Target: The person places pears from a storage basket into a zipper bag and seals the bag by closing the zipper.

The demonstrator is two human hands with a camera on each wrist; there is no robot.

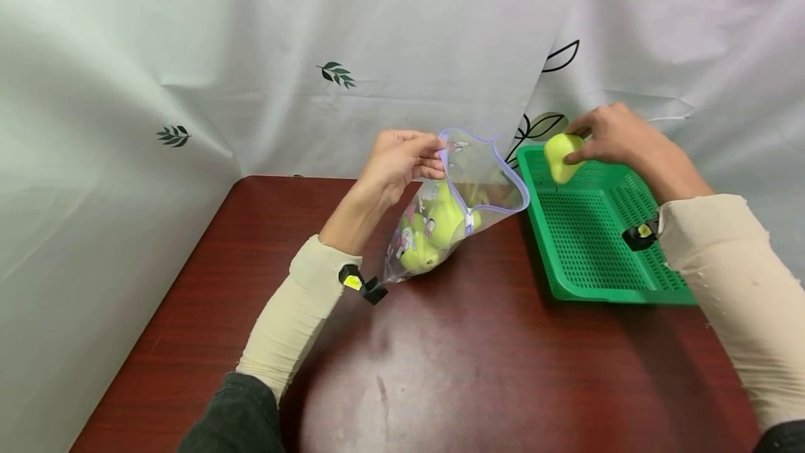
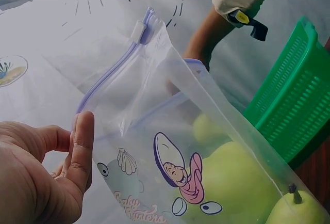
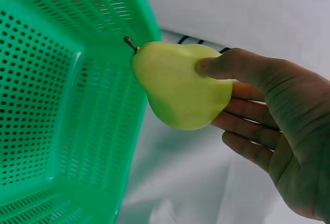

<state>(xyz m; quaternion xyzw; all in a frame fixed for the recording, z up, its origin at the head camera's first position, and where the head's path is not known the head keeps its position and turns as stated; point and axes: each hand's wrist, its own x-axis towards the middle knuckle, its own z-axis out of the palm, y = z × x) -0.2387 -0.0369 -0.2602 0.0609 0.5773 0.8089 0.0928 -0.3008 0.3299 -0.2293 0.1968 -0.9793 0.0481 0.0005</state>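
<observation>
My left hand (image 1: 402,159) pinches the purple zip rim of a clear, cartoon-printed zip bag (image 2: 136,182), whose mouth gapes toward the right. Several yellow-green pears (image 1: 444,219) lie inside it, low on the table; one shows its stem in the left wrist view. Over the back left rim of a green plastic basket (image 1: 542,243), my right hand (image 1: 619,135) holds a single pear (image 3: 180,84), stem pointing down in the head view. The right wrist view has the thumb (image 3: 227,65) on one side of that pear and the fingers behind it.
Both bag and basket stand on a dark red-brown wooden table (image 1: 440,355), the basket on the right. A pale patterned sheet (image 1: 264,89) hangs behind and along the sides. Small black cameras (image 1: 365,284) are strapped to both wrists over cream sleeves.
</observation>
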